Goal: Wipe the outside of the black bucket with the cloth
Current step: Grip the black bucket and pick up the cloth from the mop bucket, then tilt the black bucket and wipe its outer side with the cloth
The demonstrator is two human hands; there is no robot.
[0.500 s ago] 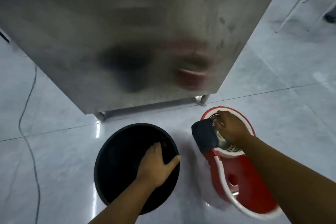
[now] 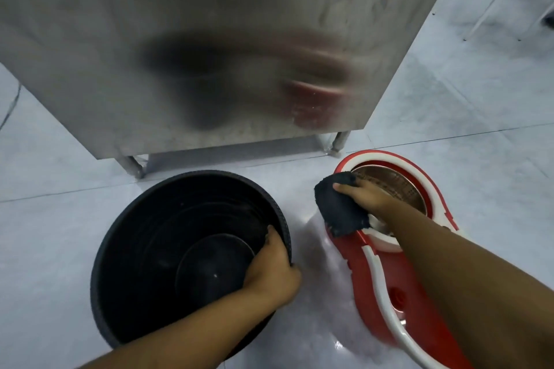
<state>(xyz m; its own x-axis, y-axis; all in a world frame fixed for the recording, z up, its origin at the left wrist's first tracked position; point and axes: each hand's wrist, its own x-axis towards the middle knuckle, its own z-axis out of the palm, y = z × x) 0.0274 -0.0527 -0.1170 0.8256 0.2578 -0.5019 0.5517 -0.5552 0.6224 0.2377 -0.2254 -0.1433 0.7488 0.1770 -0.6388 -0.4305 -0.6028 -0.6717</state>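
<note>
The black bucket stands upright on the floor at lower left, and I look down into its dark inside. My left hand grips its right rim, fingers inside and thumb outside. My right hand holds a dark cloth over the left edge of the red mop bucket, to the right of the black bucket. The cloth hangs down and does not touch the black bucket.
The red and white mop bucket with a metal spinner basket stands at right. A stainless steel cabinet on short legs rises just behind both buckets. The floor is pale glossy tile. Thin chair legs stand at top right.
My left hand has shifted from resting flat across the rim to clamping it. The right hand has lowered the cloth slightly at the red bucket's edge. The view has closed in.
</note>
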